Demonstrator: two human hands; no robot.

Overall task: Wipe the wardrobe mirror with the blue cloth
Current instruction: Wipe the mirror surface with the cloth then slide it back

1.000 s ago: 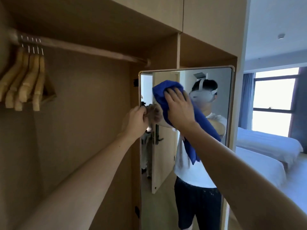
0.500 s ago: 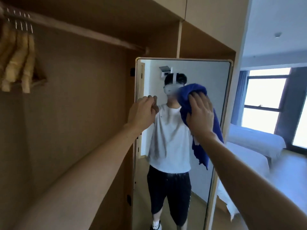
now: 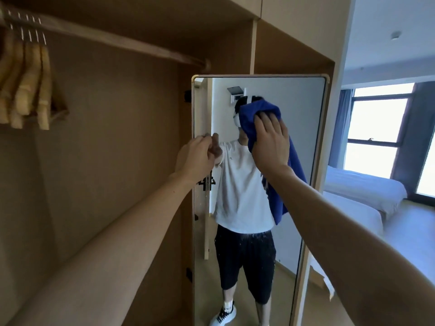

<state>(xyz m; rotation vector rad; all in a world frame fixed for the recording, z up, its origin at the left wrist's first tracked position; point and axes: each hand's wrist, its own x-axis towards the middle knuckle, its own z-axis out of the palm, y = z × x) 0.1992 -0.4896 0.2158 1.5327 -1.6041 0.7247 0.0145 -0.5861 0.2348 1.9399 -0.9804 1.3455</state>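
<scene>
Head view: wiping is under way. The right hand (image 3: 270, 142) presses the blue cloth (image 3: 263, 128) flat-fingered against the upper wardrobe mirror (image 3: 301, 109); the left hand (image 3: 196, 156) has its grip clenched on the mirror's left edge. Next, I judge, strokes should work downward across untouched glass.

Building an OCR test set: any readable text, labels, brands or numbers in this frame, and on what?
No readable text anywhere.
White T-shirt reflected in the mirror: small dark chest mark, too small to read.
Blue cloth, wooden hangers: no print visible.
</scene>
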